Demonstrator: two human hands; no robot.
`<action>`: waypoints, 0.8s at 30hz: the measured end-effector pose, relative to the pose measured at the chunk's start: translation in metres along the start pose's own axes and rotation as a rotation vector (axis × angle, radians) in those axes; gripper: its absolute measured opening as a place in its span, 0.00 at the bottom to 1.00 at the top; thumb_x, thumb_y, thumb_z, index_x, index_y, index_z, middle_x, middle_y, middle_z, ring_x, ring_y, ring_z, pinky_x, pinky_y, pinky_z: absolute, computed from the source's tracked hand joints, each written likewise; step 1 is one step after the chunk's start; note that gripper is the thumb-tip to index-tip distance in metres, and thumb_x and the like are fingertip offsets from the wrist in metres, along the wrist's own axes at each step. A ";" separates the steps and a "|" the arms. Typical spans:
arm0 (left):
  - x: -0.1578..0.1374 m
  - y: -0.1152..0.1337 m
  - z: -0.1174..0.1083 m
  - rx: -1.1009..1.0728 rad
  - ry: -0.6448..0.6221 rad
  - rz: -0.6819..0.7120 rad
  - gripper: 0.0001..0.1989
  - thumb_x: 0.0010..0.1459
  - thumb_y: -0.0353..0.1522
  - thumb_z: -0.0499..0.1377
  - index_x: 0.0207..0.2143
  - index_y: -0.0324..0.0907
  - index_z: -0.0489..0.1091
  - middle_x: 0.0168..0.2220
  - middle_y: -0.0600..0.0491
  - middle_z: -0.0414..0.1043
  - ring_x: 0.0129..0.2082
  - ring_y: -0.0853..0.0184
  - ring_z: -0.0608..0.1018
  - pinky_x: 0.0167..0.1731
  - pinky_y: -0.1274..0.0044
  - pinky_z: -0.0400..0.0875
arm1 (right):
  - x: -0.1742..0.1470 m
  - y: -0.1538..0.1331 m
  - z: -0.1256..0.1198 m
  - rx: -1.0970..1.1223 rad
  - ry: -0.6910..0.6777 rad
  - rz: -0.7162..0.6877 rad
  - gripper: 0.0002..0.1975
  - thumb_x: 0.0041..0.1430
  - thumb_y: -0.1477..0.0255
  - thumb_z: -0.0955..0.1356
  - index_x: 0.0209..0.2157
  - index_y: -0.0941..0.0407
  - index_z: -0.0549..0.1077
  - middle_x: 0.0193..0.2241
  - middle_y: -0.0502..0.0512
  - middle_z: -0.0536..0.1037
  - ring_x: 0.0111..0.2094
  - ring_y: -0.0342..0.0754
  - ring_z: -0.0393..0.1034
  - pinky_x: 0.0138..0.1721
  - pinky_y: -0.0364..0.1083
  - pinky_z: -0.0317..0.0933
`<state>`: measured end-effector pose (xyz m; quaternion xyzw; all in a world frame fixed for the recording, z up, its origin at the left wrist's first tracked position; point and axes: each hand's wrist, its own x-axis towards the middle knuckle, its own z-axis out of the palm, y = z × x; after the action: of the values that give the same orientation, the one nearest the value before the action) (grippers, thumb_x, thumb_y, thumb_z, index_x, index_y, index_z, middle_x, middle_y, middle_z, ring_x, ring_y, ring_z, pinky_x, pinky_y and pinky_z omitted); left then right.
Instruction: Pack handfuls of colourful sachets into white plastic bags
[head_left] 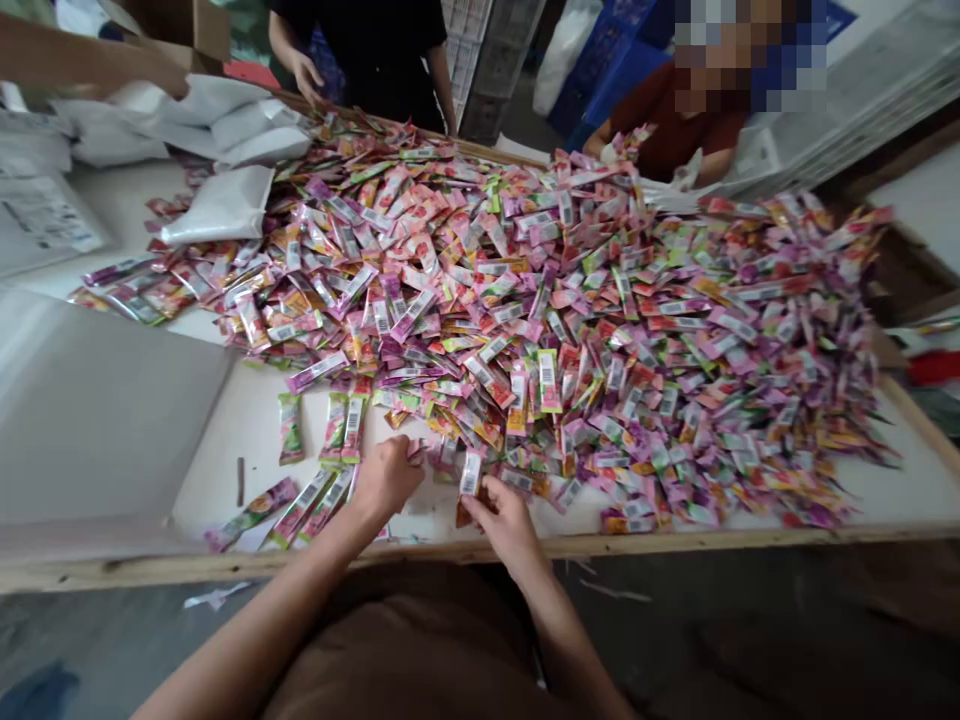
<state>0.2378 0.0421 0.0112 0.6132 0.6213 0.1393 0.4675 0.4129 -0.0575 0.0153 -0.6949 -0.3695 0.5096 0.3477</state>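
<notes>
My right hand (pixel 508 518) pinches the lower end of a small snack packet (pixel 471 472) between thumb and fingers. The packet's white barcode label faces up. To its left, my left hand (pixel 388 474) is closed with its fingers curled. Something pinkish shows at those fingertips, too unclear to name. Just beyond both hands rises a large heap of snack packets (pixel 480 300) in pink, purple, green and orange. Beside my left hand lie a pair of green-ended packets (pixel 343 428), a single green packet (pixel 290 428) and several slanted packets (pixel 304 508).
A translucent plastic bin (pixel 112 400) stands at the left. White pouches (pixel 225 205) lie at the back left. One co-worker (pixel 367 60) stands across the table; another co-worker (pixel 667 125) is at the back right. The table's wooden edge (pixel 592 546) runs before me.
</notes>
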 end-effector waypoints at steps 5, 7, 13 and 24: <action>-0.048 -0.014 -0.014 -0.345 -0.076 0.021 0.18 0.48 0.35 0.65 0.42 0.42 0.71 0.28 0.56 0.74 0.27 0.64 0.76 0.28 0.76 0.70 | -0.007 -0.005 0.041 -0.003 -0.131 -0.138 0.05 0.55 0.69 0.66 0.30 0.56 0.71 0.23 0.50 0.74 0.25 0.46 0.68 0.27 0.43 0.62; -0.061 -0.014 -0.009 -0.548 -0.089 0.052 0.21 0.40 0.38 0.71 0.37 0.41 0.73 0.29 0.55 0.73 0.29 0.65 0.75 0.29 0.76 0.71 | -0.012 -0.009 0.050 -0.091 -0.178 -0.278 0.08 0.54 0.76 0.63 0.34 0.57 0.73 0.29 0.53 0.78 0.32 0.49 0.72 0.35 0.45 0.66; -0.071 -0.026 -0.020 -0.794 -0.027 0.002 0.18 0.40 0.41 0.72 0.28 0.40 0.73 0.20 0.56 0.70 0.17 0.70 0.70 0.18 0.78 0.67 | 0.004 -0.052 0.048 -0.461 -0.441 -0.563 0.18 0.53 0.87 0.60 0.34 0.57 0.77 0.30 0.54 0.78 0.33 0.48 0.73 0.38 0.45 0.67; -0.108 -0.137 -0.161 -1.372 0.541 -0.200 0.17 0.40 0.26 0.70 0.35 0.39 0.73 0.24 0.55 0.72 0.23 0.67 0.76 0.22 0.75 0.77 | 0.142 -0.124 0.160 -1.476 -0.797 -1.384 0.10 0.68 0.77 0.59 0.42 0.59 0.71 0.47 0.64 0.75 0.53 0.56 0.64 0.57 0.58 0.56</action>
<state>0.0097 -0.0182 0.0378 0.0681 0.5411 0.5988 0.5865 0.2683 0.1427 0.0199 -0.1585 -0.9824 0.0444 -0.0887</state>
